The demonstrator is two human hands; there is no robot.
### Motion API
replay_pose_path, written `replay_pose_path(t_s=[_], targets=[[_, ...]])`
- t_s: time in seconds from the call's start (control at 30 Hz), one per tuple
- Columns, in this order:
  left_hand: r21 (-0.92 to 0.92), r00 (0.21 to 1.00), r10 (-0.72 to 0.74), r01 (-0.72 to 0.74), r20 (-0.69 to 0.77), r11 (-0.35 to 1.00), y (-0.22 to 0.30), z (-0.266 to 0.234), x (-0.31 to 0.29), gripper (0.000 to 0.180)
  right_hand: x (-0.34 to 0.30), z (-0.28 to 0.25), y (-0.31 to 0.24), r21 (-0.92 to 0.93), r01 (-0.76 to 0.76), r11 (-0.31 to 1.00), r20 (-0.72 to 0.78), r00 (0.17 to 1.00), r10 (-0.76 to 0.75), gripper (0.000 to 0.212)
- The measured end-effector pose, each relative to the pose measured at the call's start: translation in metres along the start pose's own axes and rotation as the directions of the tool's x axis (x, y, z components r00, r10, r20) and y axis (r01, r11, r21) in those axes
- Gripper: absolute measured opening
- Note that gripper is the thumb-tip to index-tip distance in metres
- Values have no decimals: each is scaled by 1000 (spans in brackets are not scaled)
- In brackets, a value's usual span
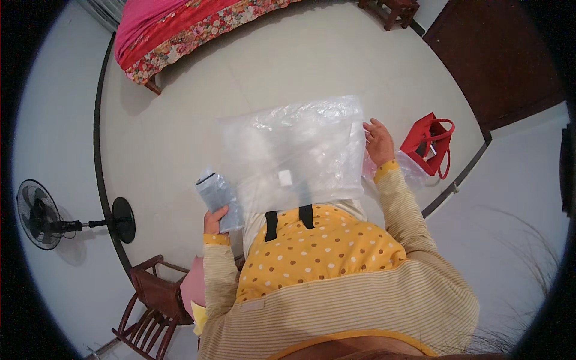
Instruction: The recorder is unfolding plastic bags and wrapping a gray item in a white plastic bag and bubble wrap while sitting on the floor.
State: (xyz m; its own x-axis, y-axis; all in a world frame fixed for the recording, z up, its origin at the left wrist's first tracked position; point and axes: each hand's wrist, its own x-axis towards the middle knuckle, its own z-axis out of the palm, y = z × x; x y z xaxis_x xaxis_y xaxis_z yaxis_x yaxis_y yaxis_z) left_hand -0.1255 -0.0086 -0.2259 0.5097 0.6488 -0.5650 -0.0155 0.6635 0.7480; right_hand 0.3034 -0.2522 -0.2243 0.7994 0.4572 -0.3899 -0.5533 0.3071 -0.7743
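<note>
Across my lap lies a large clear plastic bag (324, 138), wrinkled and shiny, with a small white label (285, 177) near its lower edge. My left hand (215, 221) grips a small clear plastic packet (217, 198) with something folded and grey-blue inside; its thumb lies on top, and the other fingers are hidden beneath. The packet is at the big bag's left side. At the bag's right edge is my right hand (380, 143), its fingers loosely stretched and apart, the tips beside or lightly touching the plastic.
A red tote bag (427, 144) stands on the floor to the right, with pinkish plastic (414, 170) beside it. At left are a black standing fan (39, 214) and a brown wooden chair (157, 294). A bed with floral bedding (180, 45) is ahead, a wooden stool (393, 11) at far right.
</note>
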Motion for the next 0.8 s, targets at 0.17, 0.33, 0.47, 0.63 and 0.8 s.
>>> replay_pose_path(t_s=[0.17, 0.33, 0.47, 0.63, 0.8], targets=[[19, 1000, 3, -3, -5, 1000, 0, -4, -1, 39, 0, 36, 6, -307, -17, 952, 206, 975, 84, 58], [39, 1000, -17, 18, -13, 999, 2, -4, 1, 37, 36, 43, 4, -191, -107, 976, 226, 963, 149, 22], [43, 998, 25, -22, -64, 999, -3, -7, 0, 34, 71, -11, -11, 182, -73, 981, -27, 996, 79, 9], [-28, 997, 14, -16, -69, 999, -7, -10, 0, 32, 16, -26, -31, -61, -245, 968, 171, 952, 252, 27], [-123, 999, -11, 6, -41, 992, -6, 2, -1, 34, -40, 1, 10, -418, -383, 824, 293, 802, 521, 34]])
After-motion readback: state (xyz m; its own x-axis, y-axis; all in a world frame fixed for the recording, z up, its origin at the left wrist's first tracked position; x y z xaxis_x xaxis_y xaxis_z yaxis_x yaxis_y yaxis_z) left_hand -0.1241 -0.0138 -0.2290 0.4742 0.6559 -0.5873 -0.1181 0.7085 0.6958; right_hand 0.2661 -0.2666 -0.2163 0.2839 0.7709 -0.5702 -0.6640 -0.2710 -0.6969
